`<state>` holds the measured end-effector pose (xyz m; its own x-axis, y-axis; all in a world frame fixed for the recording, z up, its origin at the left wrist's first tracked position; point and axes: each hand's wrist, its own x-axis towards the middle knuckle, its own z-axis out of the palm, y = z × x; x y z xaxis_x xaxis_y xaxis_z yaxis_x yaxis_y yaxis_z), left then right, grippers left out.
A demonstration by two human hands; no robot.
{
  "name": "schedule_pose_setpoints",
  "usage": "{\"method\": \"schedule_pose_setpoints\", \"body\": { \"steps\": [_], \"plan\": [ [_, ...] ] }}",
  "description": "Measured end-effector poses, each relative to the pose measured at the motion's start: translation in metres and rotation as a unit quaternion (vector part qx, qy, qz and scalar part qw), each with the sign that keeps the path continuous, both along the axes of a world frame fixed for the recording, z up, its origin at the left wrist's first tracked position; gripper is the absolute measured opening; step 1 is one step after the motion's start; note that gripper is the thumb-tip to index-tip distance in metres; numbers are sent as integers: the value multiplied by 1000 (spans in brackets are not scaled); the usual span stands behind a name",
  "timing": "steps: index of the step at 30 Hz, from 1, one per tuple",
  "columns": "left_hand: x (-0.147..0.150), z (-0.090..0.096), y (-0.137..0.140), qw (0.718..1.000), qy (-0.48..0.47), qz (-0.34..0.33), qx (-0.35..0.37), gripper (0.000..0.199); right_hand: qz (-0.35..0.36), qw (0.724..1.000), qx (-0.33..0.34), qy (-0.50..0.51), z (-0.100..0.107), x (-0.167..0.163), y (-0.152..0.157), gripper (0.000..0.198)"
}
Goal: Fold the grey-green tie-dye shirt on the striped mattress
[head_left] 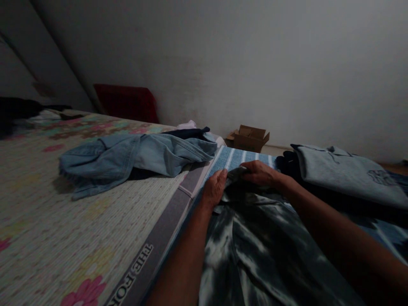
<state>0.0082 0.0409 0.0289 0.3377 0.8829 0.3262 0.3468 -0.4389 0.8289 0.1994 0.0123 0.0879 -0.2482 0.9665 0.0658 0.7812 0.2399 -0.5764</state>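
Note:
A dark grey-green and white tie-dye garment (242,255) lies spread in front of me, its far end bunched up; its exact kind is not clear. My left hand (216,187) is closed on the left side of that bunched end. On its right side my right hand (258,172) pinches the gathered cloth, fingers partly hidden by the fabric. Beneath the garment is a blue and white striped cloth (234,156).
Crumpled light-blue denim clothing (149,153) lies on the flowered mat (105,229) at left. To the right sits a stack topped by a folded grey hooded sweatshirt (347,174). An open cardboard box (249,138) and a dark red panel (126,103) stand by the wall.

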Motion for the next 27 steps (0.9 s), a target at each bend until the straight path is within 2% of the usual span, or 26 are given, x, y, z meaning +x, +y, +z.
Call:
{"method": "schedule_pose_setpoints", "body": {
  "steps": [4,6,9,14,16,19,24,27],
  "plan": [
    [0,-4,3,999,-8,31,-4,35,-14,997,-49,59,1,7,35,14],
    [1,-7,5,998,-1,64,-15,32,-38,997,-60,34,1,9,51,12],
    [2,-9,5,996,5,93,-14,40,-73,996,-55,-13,0,5,75,9],
    [3,-12,2,989,60,123,58,49,-124,988,-39,-88,-14,-8,101,12],
    [5,-14,0,980,117,126,100,47,-141,983,-31,-116,-24,-12,103,12],
    [9,-16,-7,963,210,96,141,35,-163,975,-23,-146,-38,-16,100,18],
    [12,-19,-19,929,358,36,90,36,-202,959,21,-196,-46,-25,86,30],
    [12,-21,-22,910,406,35,70,39,-217,941,99,-240,-46,-34,67,31]
  ]
}}
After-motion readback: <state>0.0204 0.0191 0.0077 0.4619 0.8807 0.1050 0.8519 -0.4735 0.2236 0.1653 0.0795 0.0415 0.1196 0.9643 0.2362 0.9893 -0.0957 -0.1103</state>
